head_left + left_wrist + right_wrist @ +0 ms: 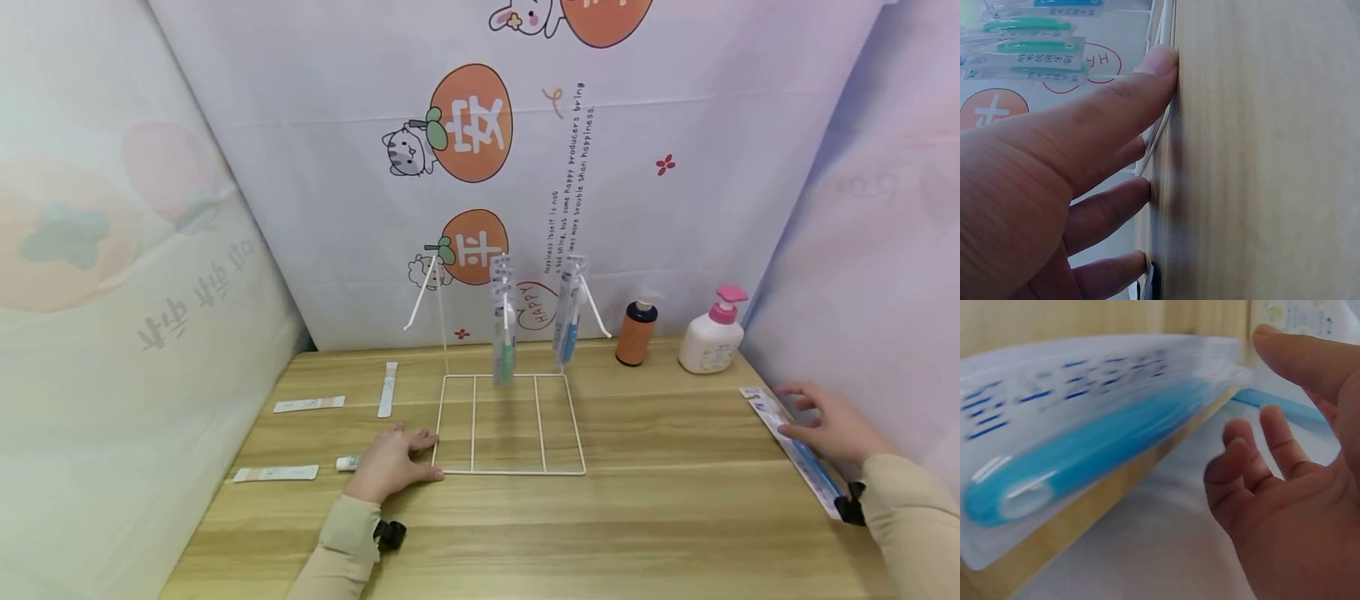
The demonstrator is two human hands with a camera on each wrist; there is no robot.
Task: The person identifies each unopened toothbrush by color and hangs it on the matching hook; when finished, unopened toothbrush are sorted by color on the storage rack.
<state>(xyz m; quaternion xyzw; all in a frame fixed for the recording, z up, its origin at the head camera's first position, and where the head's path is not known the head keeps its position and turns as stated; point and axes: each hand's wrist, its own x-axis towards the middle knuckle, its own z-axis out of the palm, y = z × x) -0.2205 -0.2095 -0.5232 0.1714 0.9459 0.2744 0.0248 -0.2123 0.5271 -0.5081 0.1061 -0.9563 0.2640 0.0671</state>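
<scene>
My left hand [392,465] rests at the front left corner of a white wire display rack [510,474]. Its thumb [1159,61] lies against the base wire, with the other fingers spread down to the wood. On the right, a packaged blue toothbrush [806,462] lies slantwise along the table edge. Close over it is my right hand [836,425], loosely bent; the right wrist view shows a gap between fingers and pack [1085,450]. Packaged green toothbrushes [507,360] hang from the rack's middle hook, and a blue one [571,340] from the right hook.
A small white tube [347,463] is partly hidden behind the left hand. Flat white-and-peach sachets [309,404] lie on the left. An orange pump bottle [636,335] and a white one with a pink pump [711,340] stand back right. Printed cloth [337,208] encloses the table.
</scene>
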